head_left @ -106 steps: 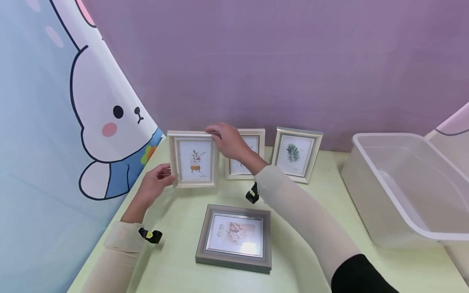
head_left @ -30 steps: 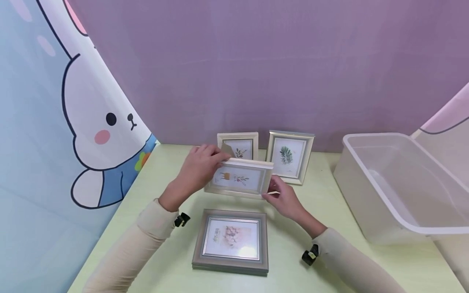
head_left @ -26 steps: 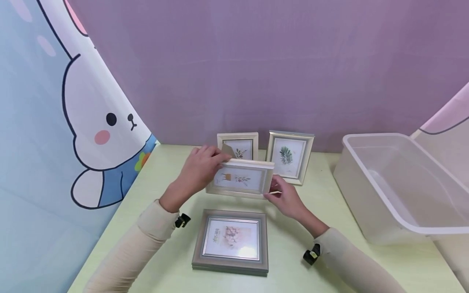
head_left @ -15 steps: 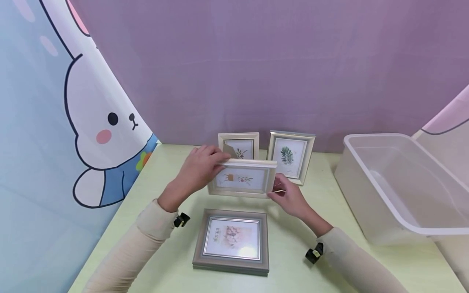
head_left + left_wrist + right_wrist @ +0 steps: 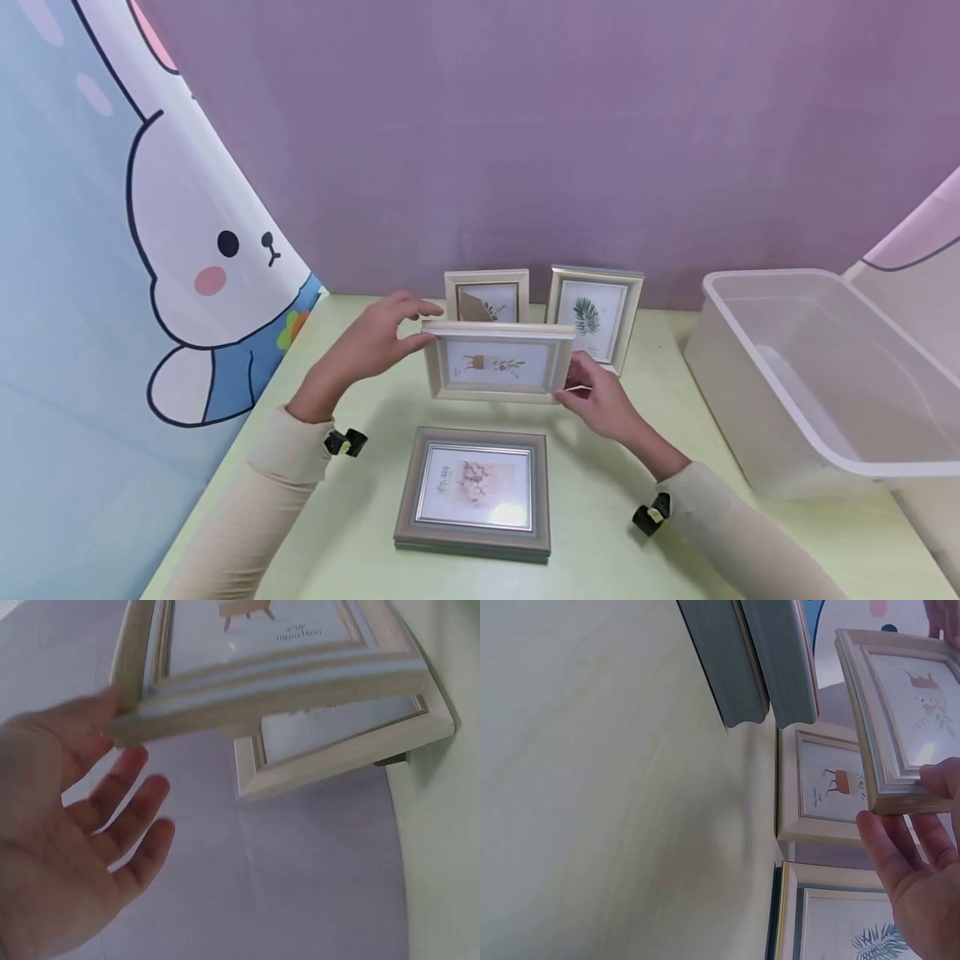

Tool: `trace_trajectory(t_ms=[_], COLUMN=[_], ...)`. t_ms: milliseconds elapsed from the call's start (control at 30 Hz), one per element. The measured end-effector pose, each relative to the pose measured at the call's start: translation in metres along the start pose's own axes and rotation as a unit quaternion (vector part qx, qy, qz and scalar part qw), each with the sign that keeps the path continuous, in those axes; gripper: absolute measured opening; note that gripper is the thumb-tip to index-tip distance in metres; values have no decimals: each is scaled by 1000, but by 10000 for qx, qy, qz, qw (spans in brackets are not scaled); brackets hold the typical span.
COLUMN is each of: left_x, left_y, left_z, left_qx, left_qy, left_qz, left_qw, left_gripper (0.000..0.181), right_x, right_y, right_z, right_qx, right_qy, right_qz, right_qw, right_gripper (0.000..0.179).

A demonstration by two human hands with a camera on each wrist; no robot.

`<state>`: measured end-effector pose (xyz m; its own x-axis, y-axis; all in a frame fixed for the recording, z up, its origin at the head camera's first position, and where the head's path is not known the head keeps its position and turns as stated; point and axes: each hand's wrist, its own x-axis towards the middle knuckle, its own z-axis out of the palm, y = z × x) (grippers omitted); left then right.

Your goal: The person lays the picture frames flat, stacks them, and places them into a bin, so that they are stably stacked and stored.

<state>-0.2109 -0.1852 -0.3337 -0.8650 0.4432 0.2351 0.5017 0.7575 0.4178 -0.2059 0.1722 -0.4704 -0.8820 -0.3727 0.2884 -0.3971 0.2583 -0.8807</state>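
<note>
R hand (image 5: 606,407) grips the lower R corner of the cream potted-plant pic frame (image 5: 497,365), thumb in front, w/ the frame turned sideways btwn both hands; L hand (image 5: 369,340) is loose, fingers relaxed, thumb touching the upper L corner. Grey-brown photo frame (image 5: 472,492) lies flat below & btwn the hands, leaf pic frame (image 5: 591,321) stands just behind R hand, & plastic tub (image 5: 738,400) sits well to its R.
</note>
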Motion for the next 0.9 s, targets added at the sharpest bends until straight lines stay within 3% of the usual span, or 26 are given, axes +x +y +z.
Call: trace_trajectory(t_ms=[167, 367, 600, 733, 900], left_x=[2, 8, 18, 22, 24], left_y=[-13, -26, -33, -37, -45], left_z=[-5, -3, 1, 4, 10], left_qx=[-964, -1914, -2997, -3361, -3800], left_qy=[-347, -678, -1092, -1184, -1499], left_qz=[-64, -237, -218, -93, 172], left_qw=[9947, 9789, 9475, 9343, 9126], left_gripper=[54, 67, 72, 74, 101], right_x=[2, 5, 5, 6, 5], right_y=[0, -1, -3, -3, -2], right_z=[-1, -1, -4, -6, -6], right_qx=[40, 72, 157, 172, 139], right_qy=[-24, -40, -43, -20, -23], right_qz=[-153, -150, -79, -46, 8], right_qw=[9999, 9999, 9998, 9998, 9999], right_gripper=[47, 48, 47, 45, 45])
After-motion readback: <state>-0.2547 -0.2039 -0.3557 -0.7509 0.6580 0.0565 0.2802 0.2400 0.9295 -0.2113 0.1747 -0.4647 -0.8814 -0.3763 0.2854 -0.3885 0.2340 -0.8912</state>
